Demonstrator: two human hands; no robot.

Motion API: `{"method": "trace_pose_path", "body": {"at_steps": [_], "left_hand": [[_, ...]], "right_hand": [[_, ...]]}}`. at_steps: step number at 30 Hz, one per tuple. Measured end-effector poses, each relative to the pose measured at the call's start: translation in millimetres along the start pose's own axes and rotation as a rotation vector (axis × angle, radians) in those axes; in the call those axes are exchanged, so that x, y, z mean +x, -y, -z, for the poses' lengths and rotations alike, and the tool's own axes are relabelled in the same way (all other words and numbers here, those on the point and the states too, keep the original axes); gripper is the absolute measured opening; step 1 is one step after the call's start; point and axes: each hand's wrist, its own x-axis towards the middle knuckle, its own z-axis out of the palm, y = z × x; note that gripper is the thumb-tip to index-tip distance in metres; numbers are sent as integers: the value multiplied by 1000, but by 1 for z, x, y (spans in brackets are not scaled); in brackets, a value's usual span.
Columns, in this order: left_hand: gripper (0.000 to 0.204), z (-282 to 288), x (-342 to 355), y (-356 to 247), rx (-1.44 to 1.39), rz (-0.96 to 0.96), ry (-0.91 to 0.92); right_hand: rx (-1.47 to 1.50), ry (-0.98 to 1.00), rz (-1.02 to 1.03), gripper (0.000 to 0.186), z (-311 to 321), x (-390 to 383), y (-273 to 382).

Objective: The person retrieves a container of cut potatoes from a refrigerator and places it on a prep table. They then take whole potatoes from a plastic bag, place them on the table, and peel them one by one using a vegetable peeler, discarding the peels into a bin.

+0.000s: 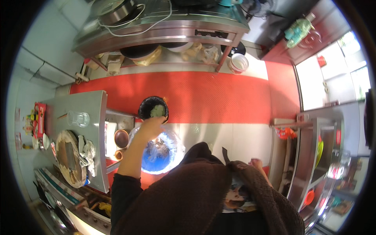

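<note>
Left hand over black-lined bin; rim bump could spill pale-green contents; can't tell grip, nor right hand's.

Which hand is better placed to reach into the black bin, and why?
Probably the left hand: it is at the near rim of the black bin, close to the pale green item. The right hand is farther off to the right.
</note>
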Motion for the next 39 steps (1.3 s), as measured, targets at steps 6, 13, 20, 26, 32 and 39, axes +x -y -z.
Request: {"method": "trace_pose_path", "body": {"at_steps": [6, 13, 20, 26, 32, 39], "left_hand": [[47, -87, 63, -9, -231, 102, 154], [26, -152, 214, 22, -225, 188, 116], [31, -215, 371, 50, -649, 276, -179], [40, -260, 460, 82, -825, 452, -68], [40, -276, 613, 106, -1019, 564, -358], [65, -222, 758, 121, -795, 670, -722]], "right_hand": [[-140, 131, 382, 24, -80, 30, 398], [-403, 249, 714, 23, -241, 139, 610], [-174, 305, 492, 28, -357, 276, 750], [166, 356, 370, 74, -412, 385, 826], [326, 766, 368, 33, -412, 419, 877], [377, 706, 314, 67, -366, 370, 889]]}}
